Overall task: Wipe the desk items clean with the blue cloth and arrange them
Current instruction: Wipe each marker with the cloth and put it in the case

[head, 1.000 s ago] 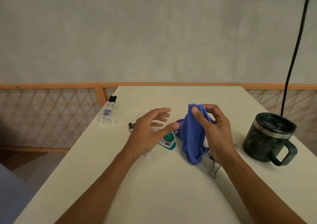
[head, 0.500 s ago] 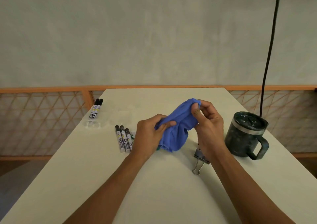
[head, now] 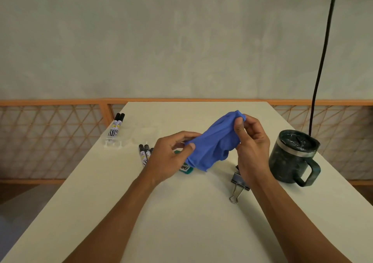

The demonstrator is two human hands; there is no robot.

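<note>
Under blue cloth (head: 212, 149), teal item (head: 186, 170) half hidden, mug (head: 290, 162), binder clip (head: 239, 184)

I see mug (head: 290, 158) on desk (head: 181, 222). Just left of mug, nearer me: binder clip (head: 239, 184). Further left, above desk: cloth (head: 214, 143). Then loose markers (head: 144, 154); far left, further back, tray (head: 129, 139) with two markers (head: 117, 127).

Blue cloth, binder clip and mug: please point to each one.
blue cloth (head: 214, 143), head view, middle of the fabric.
binder clip (head: 239, 181), head view, black body.
mug (head: 286, 162), head view, side wall.
</note>
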